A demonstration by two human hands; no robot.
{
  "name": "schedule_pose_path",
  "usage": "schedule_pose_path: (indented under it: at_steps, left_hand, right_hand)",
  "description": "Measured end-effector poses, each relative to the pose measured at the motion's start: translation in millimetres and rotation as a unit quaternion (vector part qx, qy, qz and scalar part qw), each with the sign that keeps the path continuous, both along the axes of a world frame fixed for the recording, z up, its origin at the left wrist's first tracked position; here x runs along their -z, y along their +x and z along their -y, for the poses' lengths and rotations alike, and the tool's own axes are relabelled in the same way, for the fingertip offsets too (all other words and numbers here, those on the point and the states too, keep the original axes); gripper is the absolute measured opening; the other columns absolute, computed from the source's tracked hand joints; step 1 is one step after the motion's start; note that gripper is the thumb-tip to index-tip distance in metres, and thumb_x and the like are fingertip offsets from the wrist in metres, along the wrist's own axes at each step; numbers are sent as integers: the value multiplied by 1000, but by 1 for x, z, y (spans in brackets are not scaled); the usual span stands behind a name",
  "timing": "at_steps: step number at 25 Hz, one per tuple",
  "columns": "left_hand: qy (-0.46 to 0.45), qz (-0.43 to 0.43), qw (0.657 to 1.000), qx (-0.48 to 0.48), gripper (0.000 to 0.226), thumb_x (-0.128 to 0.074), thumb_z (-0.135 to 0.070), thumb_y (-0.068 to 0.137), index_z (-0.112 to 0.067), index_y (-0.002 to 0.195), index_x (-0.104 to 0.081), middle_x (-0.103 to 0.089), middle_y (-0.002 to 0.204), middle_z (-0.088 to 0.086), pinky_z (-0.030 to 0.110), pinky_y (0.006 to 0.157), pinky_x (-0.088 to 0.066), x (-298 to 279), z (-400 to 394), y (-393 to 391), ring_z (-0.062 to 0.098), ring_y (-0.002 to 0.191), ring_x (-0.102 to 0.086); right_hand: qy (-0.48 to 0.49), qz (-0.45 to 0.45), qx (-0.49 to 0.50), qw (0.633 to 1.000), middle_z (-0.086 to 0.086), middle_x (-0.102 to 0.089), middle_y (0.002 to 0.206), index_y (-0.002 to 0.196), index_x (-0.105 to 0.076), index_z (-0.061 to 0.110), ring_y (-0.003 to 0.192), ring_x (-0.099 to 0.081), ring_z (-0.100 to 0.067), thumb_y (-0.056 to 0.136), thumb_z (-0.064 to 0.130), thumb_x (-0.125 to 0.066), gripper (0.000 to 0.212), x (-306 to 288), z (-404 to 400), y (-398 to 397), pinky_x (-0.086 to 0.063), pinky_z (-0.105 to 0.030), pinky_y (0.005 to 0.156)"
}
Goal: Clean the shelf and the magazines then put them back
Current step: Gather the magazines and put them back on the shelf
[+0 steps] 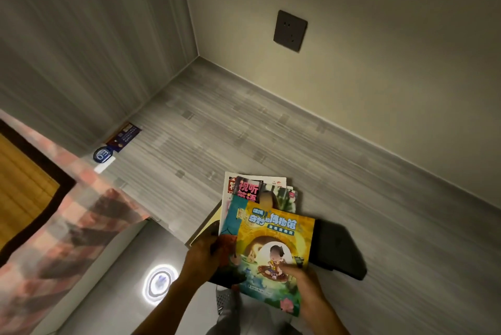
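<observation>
Grey wood-grain laminate is covering the shelf, which is running from the corner at the upper left down to the right, with a pale wall behind it carrying a dark socket plate. Both hands are holding a fanned stack of magazines just above the near edge of the shelf, so the stack is sitting between the person and the board rather than lying flat on it. The left hand is gripping the stack's left edge, fingers curled round it. The right hand is pinching the lower right corner of the top one, a yellow comic magazine with a cartoon child on its cover. A dark cloth is lying on the shelf just to the right of the stack, partly hidden by it. Near the far left side of the shelf a small blue card and a round blue sticker are resting by the side panel. At the left, a pink checked fabric is hanging over a wooden frame.
</observation>
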State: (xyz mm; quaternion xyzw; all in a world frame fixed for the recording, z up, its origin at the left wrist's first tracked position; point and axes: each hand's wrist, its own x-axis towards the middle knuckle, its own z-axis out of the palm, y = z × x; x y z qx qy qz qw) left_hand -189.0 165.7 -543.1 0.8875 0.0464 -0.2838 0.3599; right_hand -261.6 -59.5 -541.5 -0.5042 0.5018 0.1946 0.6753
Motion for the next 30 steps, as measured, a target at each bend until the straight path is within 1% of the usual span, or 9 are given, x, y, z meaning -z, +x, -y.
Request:
schedule_pose_path:
  at_steps: [2,5,9,13,15,18,22,25,30]
  left_hand:
    - [-99,-35,994,19,32,-60,-32,92,-23,122,-55,-64,114,-5,22,79,-56,6,-2,-3,12,99,-64]
    - [-220,-138,964,-55,53,-75,-25,77,-24,125,-52,-70,111,3,47,87,-56,14,-6,-8,23,104,-67]
    - [-265,-187,938,-122,29,-73,-14,83,-10,110,-62,-73,102,8,48,90,-55,17,3,-15,24,95,-71]
    - [-303,-199,927,-94,60,-85,-32,67,-2,113,-60,-70,109,15,55,92,-52,13,-1,-11,31,103,-67]
    - [-320,-179,927,-79,72,-87,-38,63,0,116,-57,-69,112,15,53,89,-54,10,-1,-13,31,106,-66]
    - [-351,-146,920,-97,46,-73,-4,79,-2,120,-53,-67,112,18,42,79,-59,-7,1,-13,33,104,-67]
    - [-385,-26,921,-55,46,-72,-9,75,4,115,-52,-70,105,9,28,71,-59,-54,3,13,22,99,-69]
    - [-411,58,910,-20,40,-62,16,75,7,113,-55,-71,105,5,28,77,-59,-79,4,34,19,98,-70]
    - [-408,68,910,-32,32,-74,-10,80,-8,112,-67,-70,111,14,39,83,-58,-80,6,38,32,104,-67]
  right_hand:
    - [-10,-2,-5,1000,-9,-75,95,108,-68,16,88,-71,-34,50,14,-87,61,7,3,0,-55,-55,85]
    - [-26,9,-25,999,-6,-75,97,107,-69,18,92,-70,-32,31,24,-91,79,15,9,-3,-53,-53,88]
    - [26,17,-82,996,-2,-75,99,106,-70,18,99,-67,-29,38,26,-90,71,3,11,-8,-49,-48,94]
    - [30,52,-56,997,-5,-73,107,119,-65,14,102,-67,-30,50,16,-86,72,5,10,-12,-49,-48,94]
    - [31,74,-26,996,-11,-73,105,119,-65,7,99,-68,-33,50,8,-86,72,5,9,-14,-50,-52,93]
    - [21,156,1,988,-13,-72,107,114,-68,11,103,-67,-34,38,22,-91,81,-10,11,-14,-47,-57,96]
    - [-4,218,-44,975,-3,-75,97,106,-66,13,90,-71,-20,71,-2,-78,40,-40,24,11,-55,-31,73]
    - [-63,200,-99,973,2,-75,99,102,-69,20,92,-70,-12,77,3,-77,31,-44,31,27,-54,-22,71]
    - [-81,178,-145,970,4,-75,96,98,-71,23,94,-70,-15,80,3,-74,27,-47,28,33,-57,-38,84]
